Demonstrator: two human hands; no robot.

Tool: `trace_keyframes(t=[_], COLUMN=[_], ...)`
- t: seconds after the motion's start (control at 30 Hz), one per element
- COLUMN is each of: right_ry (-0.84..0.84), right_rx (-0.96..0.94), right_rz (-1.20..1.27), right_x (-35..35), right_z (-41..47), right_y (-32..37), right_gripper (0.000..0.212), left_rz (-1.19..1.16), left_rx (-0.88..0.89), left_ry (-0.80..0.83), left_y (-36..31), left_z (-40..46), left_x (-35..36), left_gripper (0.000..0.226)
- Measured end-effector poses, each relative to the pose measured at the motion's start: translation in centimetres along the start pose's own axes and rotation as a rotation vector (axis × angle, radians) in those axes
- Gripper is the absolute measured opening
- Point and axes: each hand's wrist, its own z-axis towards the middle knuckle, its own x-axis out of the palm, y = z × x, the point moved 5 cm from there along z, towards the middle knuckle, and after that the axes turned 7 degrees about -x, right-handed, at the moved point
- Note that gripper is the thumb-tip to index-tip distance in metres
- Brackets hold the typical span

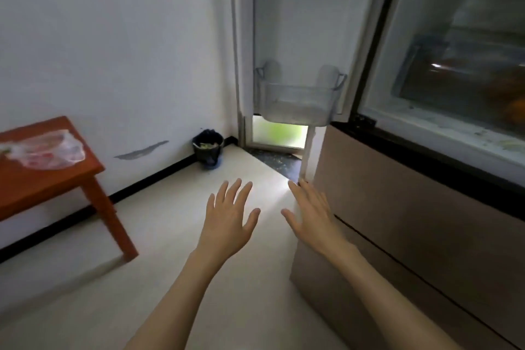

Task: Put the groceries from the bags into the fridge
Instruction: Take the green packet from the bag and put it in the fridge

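Note:
The fridge [443, 133] stands at the right with its upper door [295, 37] swung open; a clear door bin [298, 105] on it looks bare. Inside the dim upper compartment I make out a clear drawer [443, 71] and something orange, blurred. A thin plastic bag [48, 149] with reddish contents lies on the red wooden table [56, 179] at the left. My left hand [231, 219] and my right hand [311, 214] hover side by side over the floor, palms down, fingers spread, holding nothing. My right hand is close to the fridge's lower brown drawer front [412, 221].
A dark waste bin [208, 148] sits in the corner by the white wall. A glass door or low window [279, 135] shows behind the open fridge door. Pale floor [159, 278] stretches between the table and the fridge.

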Motion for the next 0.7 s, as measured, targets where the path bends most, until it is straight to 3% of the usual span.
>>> trace_keyframes(t=[0.33, 0.7], right_ry=[0.093, 0.115], right_rx=[-0.268, -0.483], right_rz=[0.093, 0.125], right_x=[13.2, 22.2], right_z=[3.6, 11.8], right_y=[23.2, 40.0], right_gripper=[0.060, 0.061], left_rz=[0.043, 0.049], left_rx=[-0.383, -0.602], left_ry=[-0.034, -0.093], left_y=[25.0, 41.3], left_z=[-10.4, -13.7], left_x=[-8.8, -16.7], left_gripper=[0.060, 0.059])
